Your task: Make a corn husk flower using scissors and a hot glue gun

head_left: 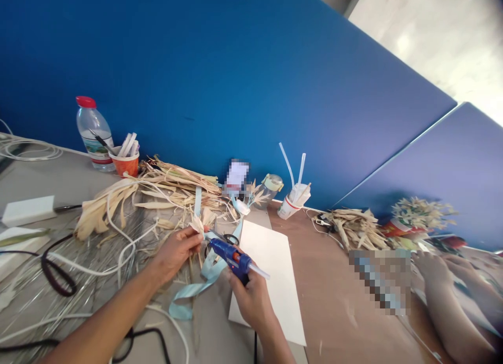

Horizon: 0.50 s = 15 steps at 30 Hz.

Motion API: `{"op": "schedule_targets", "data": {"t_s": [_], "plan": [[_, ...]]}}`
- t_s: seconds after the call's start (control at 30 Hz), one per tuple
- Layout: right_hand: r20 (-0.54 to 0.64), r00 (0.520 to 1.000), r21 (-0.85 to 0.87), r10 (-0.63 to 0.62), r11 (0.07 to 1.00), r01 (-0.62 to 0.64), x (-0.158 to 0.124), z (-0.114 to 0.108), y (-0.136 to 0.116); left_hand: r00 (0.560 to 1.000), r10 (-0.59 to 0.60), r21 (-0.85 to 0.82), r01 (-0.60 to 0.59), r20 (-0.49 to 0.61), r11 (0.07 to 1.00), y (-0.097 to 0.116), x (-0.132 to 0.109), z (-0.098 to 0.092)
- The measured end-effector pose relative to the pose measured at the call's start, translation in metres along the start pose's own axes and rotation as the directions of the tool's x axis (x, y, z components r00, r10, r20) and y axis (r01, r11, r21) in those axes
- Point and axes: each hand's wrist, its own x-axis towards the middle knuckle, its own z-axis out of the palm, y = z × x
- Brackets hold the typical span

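My right hand (pixel 249 296) grips a blue hot glue gun (pixel 231 256) with a clear glue stick (pixel 259 271) poking out of its back end. The gun's nozzle points left, close to the fingers of my left hand (pixel 178 249). Those fingers pinch a small pale dried-husk flower (pixel 203 222); whether the nozzle touches it I cannot tell. Below the gun a light blue ribbon (pixel 196 290) curls over the table. Part of a pair of dark-handled scissors (pixel 231 239) shows behind the gun.
Dried corn husks (pixel 176 180) lie along the blue partition (pixel 188 81). A water bottle (pixel 94 136), an orange cup (pixel 126 164), a glass jar (pixel 271 186) and a cup with straws (pixel 293 201) stand there. White cables (pixel 126 259) cross the left side. White board (pixel 271 280) lies right; beyond are another person's hands (pixel 436 269).
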Motion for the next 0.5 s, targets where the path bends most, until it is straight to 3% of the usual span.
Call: {"op": "schedule_targets", "data": {"t_s": [0.2, 0.5], "plan": [[-0.006, 0.999, -0.037, -0.031, 0.999, 0.031, -0.0017, -0.0008, 0.0019, 0.999, -0.004, -0.053, 0.002, -0.031, 0.999, 0.0007, 0.0009, -0.0012], [-0.047, 0.993, -0.074, -0.109, 0.992, 0.106, -0.0005, 0.0025, 0.0026, 1.0, 0.003, -0.005, -0.003, -0.013, 1.0, 0.0004, -0.0003, 0.0006]]}}
